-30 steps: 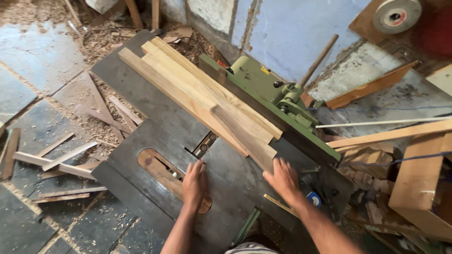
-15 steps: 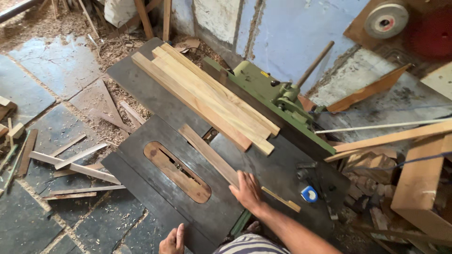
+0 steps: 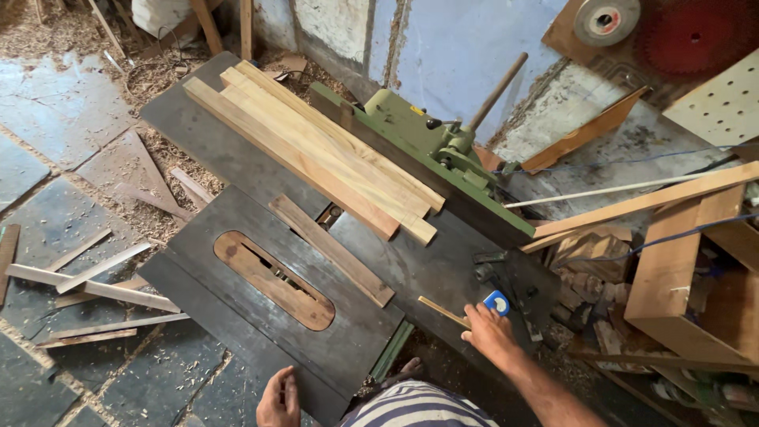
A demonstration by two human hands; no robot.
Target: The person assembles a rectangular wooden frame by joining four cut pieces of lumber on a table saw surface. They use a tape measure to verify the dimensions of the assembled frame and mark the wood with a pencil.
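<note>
Since the earlier frames, both hands have come off the middle of the counter (image 3: 237, 150): the right hand (image 3: 490, 336) has shifted from the loose wooden strip (image 3: 332, 249) to the near right edge, and the left hand (image 3: 278, 399) has dropped to the near edge by the person's striped shirt. That strip now lies free, diagonal across the dark top, just beside the oval wooden insert plate (image 3: 273, 281) and touching neither hand. Right fingers are curled together over the end of a thin wood sliver (image 3: 443, 311), next to a small blue-and-white round object (image 3: 496, 302); whether they actually pinch the sliver cannot be told. Left fingers lie together and slightly bent, holding nothing. A stack of long planks (image 3: 316, 150) rests against the green fence assembly (image 3: 427, 146) at the far side, well apart from both hands. Risk judged from this position: the free strip sits close to the slot in the insert, and if the blade were running it could catch and be thrown back toward the person. The sliver overhanging the edge could splinter under the fingers. Offcuts (image 3: 95, 285) and sawdust on the floor present a footing hazard.
</note>
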